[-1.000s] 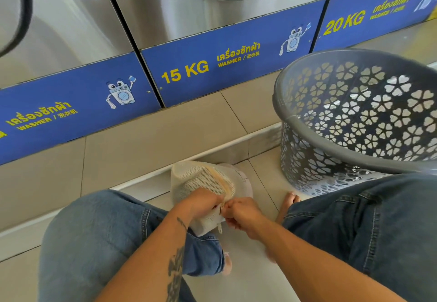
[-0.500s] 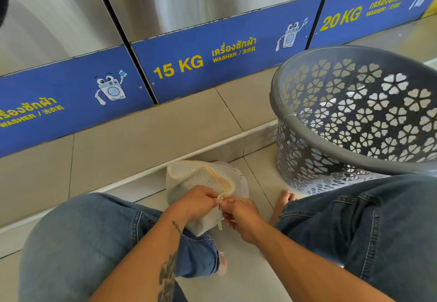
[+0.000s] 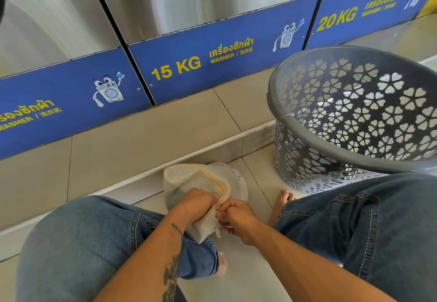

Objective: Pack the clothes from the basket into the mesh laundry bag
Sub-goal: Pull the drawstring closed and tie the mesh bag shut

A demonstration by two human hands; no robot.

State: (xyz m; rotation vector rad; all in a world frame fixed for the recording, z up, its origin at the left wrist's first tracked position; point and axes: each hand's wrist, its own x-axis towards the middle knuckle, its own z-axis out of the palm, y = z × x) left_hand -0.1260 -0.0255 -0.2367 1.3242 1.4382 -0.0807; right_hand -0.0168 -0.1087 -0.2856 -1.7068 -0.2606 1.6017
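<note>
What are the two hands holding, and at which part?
Both hold the mesh bag at its zipper edge: the left hand grips the mesh, and the right hand pinches beside it.

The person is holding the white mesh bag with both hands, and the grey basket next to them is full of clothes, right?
Not quite. The head view shows the grey basket with no clothes in the part you can see. The rest is right: the left hand and right hand both hold the white mesh bag.
</note>
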